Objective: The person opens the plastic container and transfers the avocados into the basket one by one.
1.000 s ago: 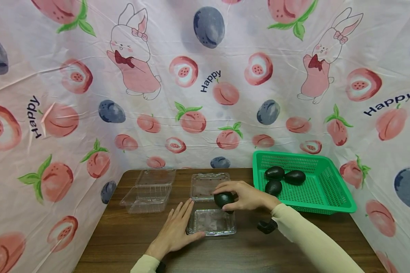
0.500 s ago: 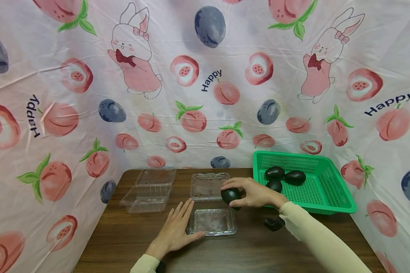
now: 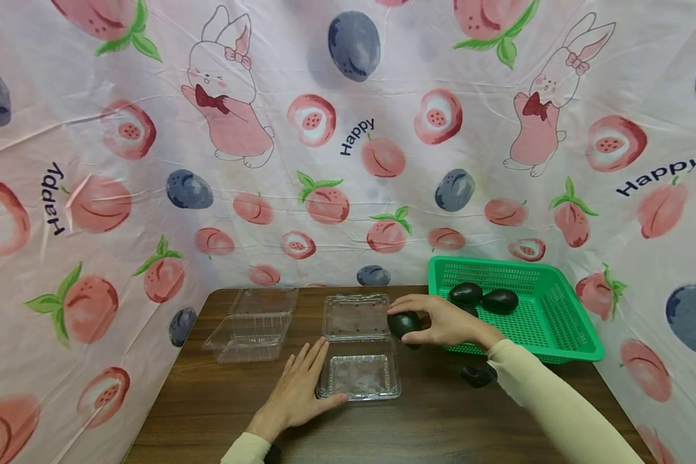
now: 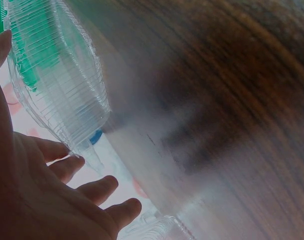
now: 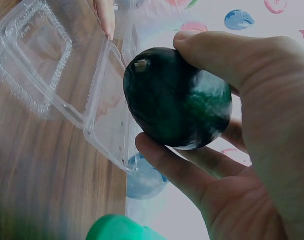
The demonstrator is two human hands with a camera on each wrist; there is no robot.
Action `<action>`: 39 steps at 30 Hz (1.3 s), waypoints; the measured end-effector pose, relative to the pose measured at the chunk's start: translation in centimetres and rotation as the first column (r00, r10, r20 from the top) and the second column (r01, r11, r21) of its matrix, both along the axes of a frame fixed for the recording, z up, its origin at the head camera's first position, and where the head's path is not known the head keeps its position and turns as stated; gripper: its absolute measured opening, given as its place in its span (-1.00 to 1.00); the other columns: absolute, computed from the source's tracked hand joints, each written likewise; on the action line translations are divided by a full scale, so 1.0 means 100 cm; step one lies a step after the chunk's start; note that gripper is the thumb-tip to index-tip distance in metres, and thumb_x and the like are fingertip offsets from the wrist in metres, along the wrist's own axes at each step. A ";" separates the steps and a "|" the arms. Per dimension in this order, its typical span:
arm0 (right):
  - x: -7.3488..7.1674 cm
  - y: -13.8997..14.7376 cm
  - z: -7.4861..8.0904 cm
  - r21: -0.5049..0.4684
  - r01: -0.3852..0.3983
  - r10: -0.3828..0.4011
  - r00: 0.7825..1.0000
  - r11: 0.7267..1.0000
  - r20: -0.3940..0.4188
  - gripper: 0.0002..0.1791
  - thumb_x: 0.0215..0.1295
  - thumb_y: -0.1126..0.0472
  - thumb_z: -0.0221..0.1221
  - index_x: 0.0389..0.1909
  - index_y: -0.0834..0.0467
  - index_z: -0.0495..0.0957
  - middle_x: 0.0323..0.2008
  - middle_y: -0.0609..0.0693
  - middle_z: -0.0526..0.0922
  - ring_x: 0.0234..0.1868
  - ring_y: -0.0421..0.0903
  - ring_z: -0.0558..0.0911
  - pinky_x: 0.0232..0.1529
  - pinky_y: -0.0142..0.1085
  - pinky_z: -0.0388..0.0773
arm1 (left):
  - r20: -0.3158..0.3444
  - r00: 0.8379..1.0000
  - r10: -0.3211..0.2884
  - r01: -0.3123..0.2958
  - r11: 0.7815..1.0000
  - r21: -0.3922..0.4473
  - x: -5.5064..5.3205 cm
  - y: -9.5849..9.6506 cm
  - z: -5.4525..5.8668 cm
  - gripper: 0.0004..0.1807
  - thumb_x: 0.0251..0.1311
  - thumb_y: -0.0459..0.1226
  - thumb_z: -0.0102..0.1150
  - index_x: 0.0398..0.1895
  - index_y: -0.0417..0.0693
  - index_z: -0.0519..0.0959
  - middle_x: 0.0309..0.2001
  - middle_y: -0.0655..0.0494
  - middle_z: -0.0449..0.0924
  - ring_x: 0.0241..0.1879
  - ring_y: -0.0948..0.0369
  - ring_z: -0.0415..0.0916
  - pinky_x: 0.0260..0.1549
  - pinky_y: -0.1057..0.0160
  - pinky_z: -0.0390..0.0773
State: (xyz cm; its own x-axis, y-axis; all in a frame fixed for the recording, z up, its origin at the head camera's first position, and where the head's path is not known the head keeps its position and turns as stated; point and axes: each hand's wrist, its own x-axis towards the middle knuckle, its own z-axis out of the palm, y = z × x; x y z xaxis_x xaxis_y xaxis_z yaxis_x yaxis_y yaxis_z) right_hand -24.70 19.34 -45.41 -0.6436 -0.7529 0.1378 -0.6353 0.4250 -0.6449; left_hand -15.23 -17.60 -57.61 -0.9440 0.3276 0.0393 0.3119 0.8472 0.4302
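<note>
My right hand (image 3: 449,322) grips a dark green avocado (image 3: 403,325), thumb and fingers around its sides. In the right wrist view the avocado (image 5: 177,100) shows its stem end. It is beside the lid of an open clear plastic clamshell (image 3: 356,380), which lies on the table with its lid (image 3: 356,316) folded back. My left hand (image 3: 292,393), fingers extended, rests along the clamshell's left side. The left wrist view shows the left hand (image 4: 46,195) with spread fingers by the ribbed clear wall (image 4: 66,75). Nothing is gripped in it.
A green perforated basket (image 3: 594,351) stands at the back right with several avocados (image 3: 501,301), one partly hidden behind my right hand. A second open clear clamshell (image 3: 252,338) sits at the back left of the wooden table (image 3: 417,432). A fruit-patterned cloth hangs behind.
My right hand has moved right with the avocado, from over the clamshell toward the basket, uncovering the clamshell's hinge side. My left hand has stayed in place.
</note>
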 end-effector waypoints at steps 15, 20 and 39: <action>-0.002 0.026 0.004 -0.024 0.099 -0.098 0.994 0.995 0.044 -0.41 0.49 0.06 0.52 0.48 0.01 0.67 0.53 0.17 0.60 0.47 0.28 0.62 0.20 0.11 0.86 | 0.000 1.000 0.002 -0.002 1.000 0.001 -0.001 0.000 -0.001 0.38 0.28 0.54 0.33 0.89 -0.06 0.03 0.87 -0.09 0.04 0.81 -0.37 0.03 0.68 -0.60 0.08; -0.002 0.036 0.006 -0.012 0.132 -0.132 0.991 0.991 0.021 -0.42 0.48 0.04 0.53 0.47 -0.05 0.68 0.51 0.11 0.63 0.42 0.18 0.66 0.17 0.00 0.87 | -0.002 1.000 -0.001 0.001 1.000 -0.002 -0.002 0.000 -0.003 0.38 0.28 0.54 0.31 0.89 -0.07 0.03 0.87 -0.09 0.03 0.81 -0.37 0.03 0.68 -0.60 0.09; -0.013 0.075 0.006 0.008 0.215 -0.213 0.972 0.977 -0.102 -0.43 0.41 0.08 0.57 0.41 -0.05 0.73 0.45 0.05 0.72 0.40 0.14 0.67 0.24 -0.05 0.75 | -0.002 1.000 0.001 -0.001 1.000 -0.003 -0.004 0.001 -0.003 0.38 0.28 0.54 0.31 0.89 -0.08 0.03 0.88 -0.08 0.03 0.81 -0.36 0.03 0.69 -0.59 0.08</action>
State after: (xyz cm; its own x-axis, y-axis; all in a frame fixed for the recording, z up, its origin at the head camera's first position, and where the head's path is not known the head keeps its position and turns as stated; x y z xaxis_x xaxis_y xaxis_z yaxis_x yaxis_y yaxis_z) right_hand -25.96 26.87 -44.83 -0.7739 -0.6019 0.1970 -0.5889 0.5695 -0.5735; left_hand -15.63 -17.55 -57.87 -0.9443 0.3267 0.0406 0.3120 0.8488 0.4269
